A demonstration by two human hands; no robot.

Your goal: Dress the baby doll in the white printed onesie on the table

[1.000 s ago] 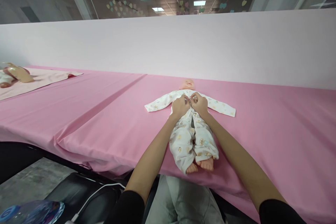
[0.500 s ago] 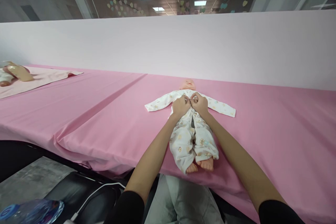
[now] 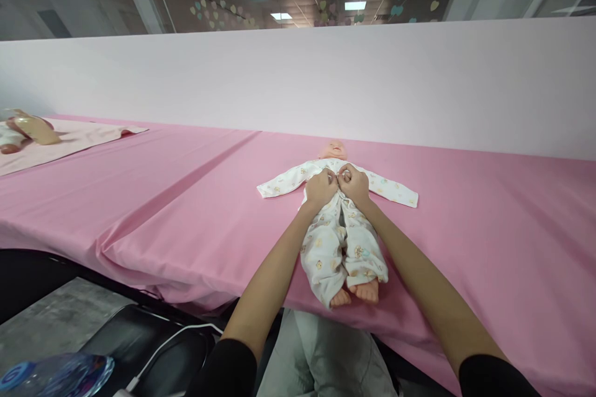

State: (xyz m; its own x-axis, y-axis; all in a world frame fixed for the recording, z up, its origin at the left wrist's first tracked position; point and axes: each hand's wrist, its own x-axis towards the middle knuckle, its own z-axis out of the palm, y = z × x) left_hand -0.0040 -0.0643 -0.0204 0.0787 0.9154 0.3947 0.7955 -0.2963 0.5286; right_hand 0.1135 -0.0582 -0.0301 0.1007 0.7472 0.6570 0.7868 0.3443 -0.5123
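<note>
A baby doll (image 3: 333, 149) lies on its back on the pink sheet (image 3: 195, 198), its head toward the wall and its bare feet near the front edge. It wears a white patterned long-sleeved top (image 3: 287, 181) with the sleeves spread out, and matching trousers (image 3: 326, 248). Over the doll's chest, my left hand (image 3: 321, 187) and my right hand (image 3: 354, 183) meet with fingers pinched at the front of the top. Whatever small part the fingertips hold is hidden between them.
At the far left a pale cloth (image 3: 88, 139) carries a tan bottle-like object (image 3: 37, 129) and part of another doll. A white wall (image 3: 298, 80) borders the back. Below left are a black chair, a plastic bottle (image 3: 56, 375) and a white cable (image 3: 170, 344).
</note>
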